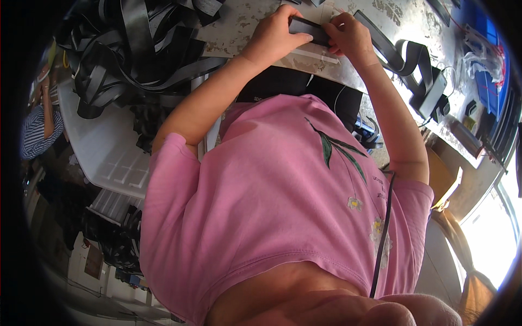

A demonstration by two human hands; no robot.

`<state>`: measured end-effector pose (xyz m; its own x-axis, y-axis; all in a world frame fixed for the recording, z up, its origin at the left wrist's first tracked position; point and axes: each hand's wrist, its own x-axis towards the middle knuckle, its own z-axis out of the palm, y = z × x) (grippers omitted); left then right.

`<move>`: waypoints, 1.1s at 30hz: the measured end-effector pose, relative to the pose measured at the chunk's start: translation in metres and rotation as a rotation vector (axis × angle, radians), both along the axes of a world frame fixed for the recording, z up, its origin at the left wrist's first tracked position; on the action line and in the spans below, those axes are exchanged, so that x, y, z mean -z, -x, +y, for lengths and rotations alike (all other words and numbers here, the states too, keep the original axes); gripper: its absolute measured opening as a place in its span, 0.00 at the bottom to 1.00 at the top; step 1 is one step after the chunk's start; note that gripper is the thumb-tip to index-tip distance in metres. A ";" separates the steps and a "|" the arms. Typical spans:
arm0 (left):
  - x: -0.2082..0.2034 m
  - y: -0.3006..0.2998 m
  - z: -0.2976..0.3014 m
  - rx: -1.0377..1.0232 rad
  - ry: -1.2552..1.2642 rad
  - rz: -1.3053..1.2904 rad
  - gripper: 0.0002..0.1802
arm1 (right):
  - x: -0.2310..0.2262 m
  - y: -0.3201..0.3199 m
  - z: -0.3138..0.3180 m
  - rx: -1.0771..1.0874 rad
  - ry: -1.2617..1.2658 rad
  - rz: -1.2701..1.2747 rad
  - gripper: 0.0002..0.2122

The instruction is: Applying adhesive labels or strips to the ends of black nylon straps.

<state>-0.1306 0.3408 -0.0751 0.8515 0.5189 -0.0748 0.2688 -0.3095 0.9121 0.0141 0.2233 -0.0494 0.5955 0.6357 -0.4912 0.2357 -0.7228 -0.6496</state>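
Observation:
My left hand (274, 35) is closed on a flat black strap (309, 31) over the table's near edge, its thumb lying along the strap's near side. Close on its right, my right hand (352, 39) pinches the same strap with curled fingers, which partly hide it. Beyond the right hand another length of black strap (376, 28) runs right and curls into a loop (416, 57). Whether this length joins the held piece is hidden behind the hand.
Tangled black straps (122, 60) heap up at the left, over a white plastic crate (100, 155). The worn tabletop (255, 11) has peeling patches. A small grey device (434, 93) and a blue bin (489, 92) are at the right. A person in stripes (38, 130) is far left.

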 end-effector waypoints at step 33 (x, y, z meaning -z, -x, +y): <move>-0.029 -0.014 -0.064 0.269 -0.584 0.354 0.31 | 0.020 -0.007 -0.066 0.086 -0.278 -0.195 0.23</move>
